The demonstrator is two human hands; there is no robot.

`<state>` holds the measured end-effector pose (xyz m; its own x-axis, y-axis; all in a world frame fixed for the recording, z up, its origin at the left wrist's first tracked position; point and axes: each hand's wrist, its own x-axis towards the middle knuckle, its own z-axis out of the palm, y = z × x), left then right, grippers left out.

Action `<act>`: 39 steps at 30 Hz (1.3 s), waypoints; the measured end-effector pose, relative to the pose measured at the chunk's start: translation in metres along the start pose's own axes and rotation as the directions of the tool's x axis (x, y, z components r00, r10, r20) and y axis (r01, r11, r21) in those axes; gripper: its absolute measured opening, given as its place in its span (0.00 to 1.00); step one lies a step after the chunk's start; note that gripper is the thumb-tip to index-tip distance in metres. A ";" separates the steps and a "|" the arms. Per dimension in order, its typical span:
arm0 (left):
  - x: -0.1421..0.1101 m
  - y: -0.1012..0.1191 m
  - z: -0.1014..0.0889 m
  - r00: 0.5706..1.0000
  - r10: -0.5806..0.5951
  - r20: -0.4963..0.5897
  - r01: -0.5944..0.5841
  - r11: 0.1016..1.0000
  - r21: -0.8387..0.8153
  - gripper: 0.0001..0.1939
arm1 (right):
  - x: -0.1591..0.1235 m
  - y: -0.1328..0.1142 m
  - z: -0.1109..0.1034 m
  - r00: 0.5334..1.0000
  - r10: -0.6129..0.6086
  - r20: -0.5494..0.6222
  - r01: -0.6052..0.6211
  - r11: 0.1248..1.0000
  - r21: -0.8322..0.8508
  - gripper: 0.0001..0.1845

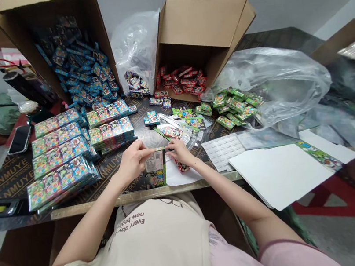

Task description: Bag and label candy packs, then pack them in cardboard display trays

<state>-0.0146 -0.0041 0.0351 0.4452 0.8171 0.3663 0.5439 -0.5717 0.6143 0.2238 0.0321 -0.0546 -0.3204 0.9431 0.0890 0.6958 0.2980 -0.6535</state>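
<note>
1. Loc.: over table, near front edge, betw. L hand and R hand: slim green-edged piece.
2. L fingers: narrow, pinching one end. R fingers: bunched at other end; cannot tell if gripping.
3. Handling (est.): prob. light, fairly stiff, maybe slick; likely to dent if squeezed.
4. Hold at ends w/ fingertips, clear of red box beside R hand.

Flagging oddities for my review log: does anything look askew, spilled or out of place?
The white sheets on the right lie askew and jut past the table's front edge. Small green boxes lie loose beside a clear plastic bag, perhaps tipped out deliberately.
</note>
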 end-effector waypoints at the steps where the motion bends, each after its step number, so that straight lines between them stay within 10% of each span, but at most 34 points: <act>1: -0.001 0.000 0.001 1.000 0.000 0.005 0.000 1.000 0.014 0.13 | -0.002 0.006 0.005 1.000 -0.006 0.022 0.007 0.999 -0.047 0.04; 13: -0.007 0.000 0.010 0.996 -0.043 -0.074 0.045 0.999 0.023 0.15 | -0.016 0.005 0.022 0.997 -0.056 0.048 0.052 0.996 0.067 0.11; 19: -0.006 0.001 0.013 0.973 -0.130 -0.192 0.096 0.979 -0.177 0.09 | 0.002 0.010 -0.002 0.994 0.028 0.103 -0.057 0.955 0.291 0.08; 27: -0.004 0.007 0.010 0.934 -0.252 -0.252 0.161 0.930 -0.331 0.04 | 0.032 -0.074 -0.061 0.960 -0.059 0.272 -0.163 0.673 0.722 0.13; 32: -0.007 0.010 0.007 0.948 -0.214 -0.237 0.138 0.943 -0.302 0.06 | 0.039 -0.109 -0.059 0.868 -0.209 0.451 -0.194 0.692 0.695 0.14; 39: -0.007 0.009 0.017 0.918 -0.257 -0.302 0.171 0.944 -0.283 0.08 | 0.046 -0.101 -0.050 0.875 -0.211 0.436 -0.162 0.721 0.673 0.14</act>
<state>-0.0008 -0.0160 0.0262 0.0537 0.9196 0.3893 0.3879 -0.3784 0.8404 0.1708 0.0526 0.0534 -0.7075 0.6978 -0.1122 0.1209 -0.0369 -0.9920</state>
